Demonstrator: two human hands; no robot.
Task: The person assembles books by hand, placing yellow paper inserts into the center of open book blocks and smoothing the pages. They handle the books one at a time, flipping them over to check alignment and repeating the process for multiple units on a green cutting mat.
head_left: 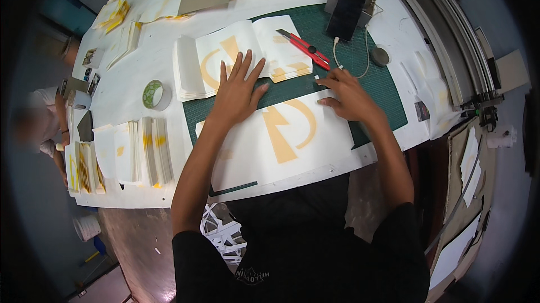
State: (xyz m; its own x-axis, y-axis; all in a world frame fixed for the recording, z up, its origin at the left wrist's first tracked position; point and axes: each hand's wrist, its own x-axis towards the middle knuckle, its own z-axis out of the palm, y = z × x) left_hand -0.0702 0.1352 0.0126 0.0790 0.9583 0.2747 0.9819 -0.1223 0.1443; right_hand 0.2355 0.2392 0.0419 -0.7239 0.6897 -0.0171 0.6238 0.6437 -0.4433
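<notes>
My left hand (239,92) lies flat with spread fingers, its fingertips over a stack of folded white printed sheets (194,64) with pale orange shapes. Below its palm, a loose white sheet (247,154) with an orange curved design reaches toward the table's front edge. My right hand (349,96) is at that sheet's far right corner, thumb and forefinger apart. A tiny white bit shows by the forefinger's tip; whether it is touched I cannot tell. A red utility knife (308,51) with its dark blade showing rests across the stack's right side and the green cutting mat (385,97).
A phone (346,16) leans on a metal block, its white cable trailing. A round grey tin (379,56) stands beside it. At left are a tape roll (156,96) and paper bundles (126,151). A long metal machine (433,33) borders the right. Another person (48,114) is at far left.
</notes>
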